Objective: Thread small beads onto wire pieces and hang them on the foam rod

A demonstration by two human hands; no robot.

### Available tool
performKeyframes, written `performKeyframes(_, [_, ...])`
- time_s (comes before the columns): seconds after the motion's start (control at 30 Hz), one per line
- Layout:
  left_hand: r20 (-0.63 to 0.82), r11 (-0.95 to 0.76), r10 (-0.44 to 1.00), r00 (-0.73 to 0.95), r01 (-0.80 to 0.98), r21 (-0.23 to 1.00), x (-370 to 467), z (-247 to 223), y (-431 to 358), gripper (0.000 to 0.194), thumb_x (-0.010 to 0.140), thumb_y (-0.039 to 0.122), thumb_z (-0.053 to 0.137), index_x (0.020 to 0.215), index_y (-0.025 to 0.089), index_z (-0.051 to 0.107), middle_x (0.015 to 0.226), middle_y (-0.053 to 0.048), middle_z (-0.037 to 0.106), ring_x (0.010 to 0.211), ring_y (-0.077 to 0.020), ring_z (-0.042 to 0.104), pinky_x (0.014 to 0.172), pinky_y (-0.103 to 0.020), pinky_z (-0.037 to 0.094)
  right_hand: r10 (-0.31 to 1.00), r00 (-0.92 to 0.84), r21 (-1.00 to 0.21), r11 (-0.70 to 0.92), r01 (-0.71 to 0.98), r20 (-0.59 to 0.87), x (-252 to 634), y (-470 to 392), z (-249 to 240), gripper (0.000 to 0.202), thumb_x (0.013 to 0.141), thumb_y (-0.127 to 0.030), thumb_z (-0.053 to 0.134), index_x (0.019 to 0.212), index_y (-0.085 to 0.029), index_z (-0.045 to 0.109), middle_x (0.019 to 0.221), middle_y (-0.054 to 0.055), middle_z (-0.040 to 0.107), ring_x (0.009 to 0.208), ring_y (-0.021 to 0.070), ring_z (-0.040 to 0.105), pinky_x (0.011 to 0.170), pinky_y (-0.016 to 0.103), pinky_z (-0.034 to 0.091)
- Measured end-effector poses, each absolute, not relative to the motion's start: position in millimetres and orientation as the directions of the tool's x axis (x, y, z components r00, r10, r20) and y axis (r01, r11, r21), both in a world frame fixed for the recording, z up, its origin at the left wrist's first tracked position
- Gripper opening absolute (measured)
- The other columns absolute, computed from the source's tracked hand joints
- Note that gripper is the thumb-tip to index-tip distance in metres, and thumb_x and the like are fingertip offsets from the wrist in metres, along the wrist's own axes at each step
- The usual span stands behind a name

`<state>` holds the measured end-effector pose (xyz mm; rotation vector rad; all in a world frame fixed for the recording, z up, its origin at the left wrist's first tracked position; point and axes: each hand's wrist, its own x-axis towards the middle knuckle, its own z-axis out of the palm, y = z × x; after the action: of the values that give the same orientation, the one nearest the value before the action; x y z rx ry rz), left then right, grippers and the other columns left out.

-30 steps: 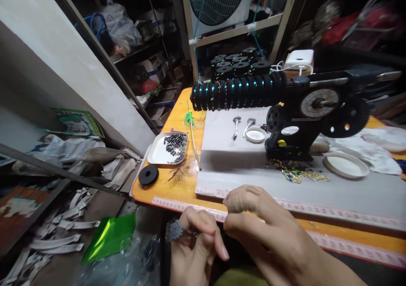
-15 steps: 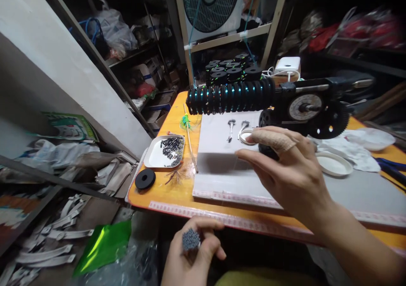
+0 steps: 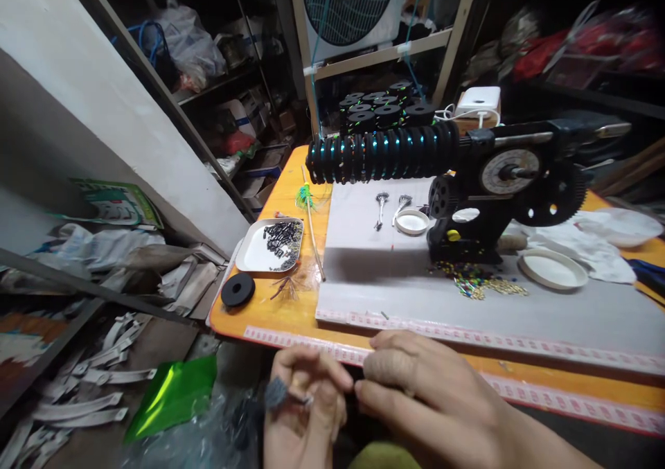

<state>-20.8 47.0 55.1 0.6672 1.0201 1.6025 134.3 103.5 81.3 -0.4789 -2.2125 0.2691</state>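
Observation:
My left hand (image 3: 306,406) is closed at the front edge of the table, around a bundle of thin grey strands (image 3: 277,393) whose cut end points up and left. Right beside it, my right hand (image 3: 431,400) has thumb and forefinger pressed together near the left fingertips. Whatever sits in that pinch is too small to make out. Beige tape wraps the right forefinger. Behind the hands lies a grey board (image 3: 374,296), where two small bunches of fine strands (image 3: 382,209) rest by a small white round dish (image 3: 412,222).
A black machine (image 3: 499,178) carries a row of dark spools (image 3: 384,154). Multicoloured beads (image 3: 467,278) are scattered below it, near a white lid (image 3: 553,270). On the left are a white tray (image 3: 252,251) with small black parts and a black foam ring (image 3: 237,291). A measuring tape (image 3: 571,391) runs along the front edge.
My right hand has come down from above the board to my left hand, its fingers closing. The left hand has turned, tilting the bundle to the left. The scattered beads are now uncovered.

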Motion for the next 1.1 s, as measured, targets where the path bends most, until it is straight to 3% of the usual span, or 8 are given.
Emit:
performKeyframes(0.1, [-0.236, 0.103, 0.963, -0.132, -0.63, 0.77, -15.1, 48.9, 53.3, 0.027, 0.075, 0.041, 0.079, 0.084, 0.02, 0.064, 0.083, 0.0, 0.064, 0.052, -0.0021, 0.045, 0.048, -0.014, 0.031, 0.636, -0.426, -0.573, 0.769, 0.283, 0.643, 134.9, 101.2, 78.7, 0.018, 0.087, -0.004, 0.051, 0.091, -0.015, 0.065, 0.077, 0.007, 0.063, 0.071, 0.0149, 0.06, 0.061, 0.026, 0.052])
performKeyframes(0.27, [-0.316, 0.212, 0.948, -0.047, -0.646, 0.733, -5.0, 37.0, 51.8, 0.031, 0.077, 0.045, 0.077, 0.089, 0.02, 0.064, 0.06, 0.005, 0.05, 0.052, -0.005, 0.042, 0.05, -0.017, 0.031, 0.768, -0.334, -0.735, 0.63, 0.249, 0.546, 127.8, 102.1, 76.6, 0.015, 0.087, -0.007, 0.055, 0.086, -0.016, 0.066, 0.074, 0.004, 0.06, 0.07, 0.0133, 0.061, 0.059, 0.023, 0.051])
performKeyframes(0.43, [-0.339, 0.218, 0.914, -0.223, -0.434, 0.874, -3.4, 28.4, 47.3, 0.043, 0.079, 0.053, 0.071, 0.105, 0.021, 0.06, 0.06, 0.004, 0.054, 0.054, -0.0087, 0.047, 0.052, -0.019, 0.037, 0.783, -0.347, -0.773, 0.601, 0.205, 0.516, 122.6, 106.6, 73.4, 0.018, 0.088, -0.007, 0.057, 0.089, -0.017, 0.071, 0.076, 0.005, 0.064, 0.073, 0.014, 0.063, 0.062, 0.024, 0.053])
performKeyframes(0.57, [-0.267, 0.205, 0.86, -0.435, -0.183, 0.961, -5.7, 22.2, 40.4, 0.045, 0.078, 0.041, 0.076, 0.116, 0.021, 0.063, 0.087, -0.005, 0.068, 0.076, -0.0176, 0.062, 0.071, -0.024, 0.047, 0.801, -0.371, -0.809, 0.559, 0.183, 0.47, 124.2, 105.0, 76.2, 0.017, 0.087, -0.006, 0.056, 0.086, -0.018, 0.068, 0.076, 0.003, 0.063, 0.073, 0.0136, 0.061, 0.059, 0.023, 0.051])
performKeyframes(0.7, [-0.276, 0.19, 0.848, -0.452, -0.228, 0.955, 0.0, 24.1, 37.5, 0.046, 0.075, 0.037, 0.079, 0.115, 0.021, 0.063, 0.101, -0.01, 0.07, 0.096, -0.0239, 0.064, 0.077, -0.025, 0.049, 0.814, -0.375, -0.82, 0.537, 0.197, 0.443, 126.7, 101.5, 77.6, 0.014, 0.087, -0.007, 0.056, 0.084, -0.019, 0.064, 0.077, 0.003, 0.062, 0.072, 0.0137, 0.06, 0.059, 0.024, 0.05])
performKeyframes(0.8, [-0.308, 0.17, 0.889, -0.339, -0.38, 0.909, 6.4, 30.5, 40.8, 0.044, 0.08, 0.046, 0.073, 0.113, 0.021, 0.059, 0.084, -0.005, 0.069, 0.074, -0.0157, 0.062, 0.063, -0.021, 0.046, 0.817, -0.367, -0.829, 0.531, 0.176, 0.445, 127.8, 99.5, 76.4, 0.014, 0.088, -0.007, 0.056, 0.084, -0.018, 0.064, 0.076, 0.003, 0.061, 0.069, 0.0123, 0.06, 0.057, 0.022, 0.051])
performKeyframes(0.9, [-0.272, 0.102, 0.914, -0.301, -0.478, 0.872, 7.9, 34.1, 44.8, 0.034, 0.08, 0.049, 0.072, 0.094, 0.021, 0.059, 0.058, 0.005, 0.055, 0.051, -0.0075, 0.044, 0.051, -0.017, 0.034, 0.782, -0.377, -0.799, 0.581, 0.154, 0.496, 129.8, 98.6, 74.5, 0.017, 0.087, -0.004, 0.056, 0.087, -0.019, 0.065, 0.072, 0.001, 0.061, 0.07, 0.0115, 0.061, 0.061, 0.02, 0.052])
performKeyframes(1.1, [0.051, -0.244, 0.877, -0.477, -0.352, 0.904, 3.7, 31.1, 46.6, 0.019, 0.088, 0.037, 0.066, 0.078, 0.023, 0.058, 0.056, 0.006, 0.049, 0.054, -0.0083, 0.045, 0.057, -0.021, 0.035, 0.677, -0.41, -0.625, 0.731, 0.275, 0.612, 134.3, 97.5, 69.9, 0.02, 0.083, 0.0, 0.059, 0.091, -0.016, 0.067, 0.077, 0.005, 0.061, 0.073, 0.0137, 0.059, 0.061, 0.024, 0.052])
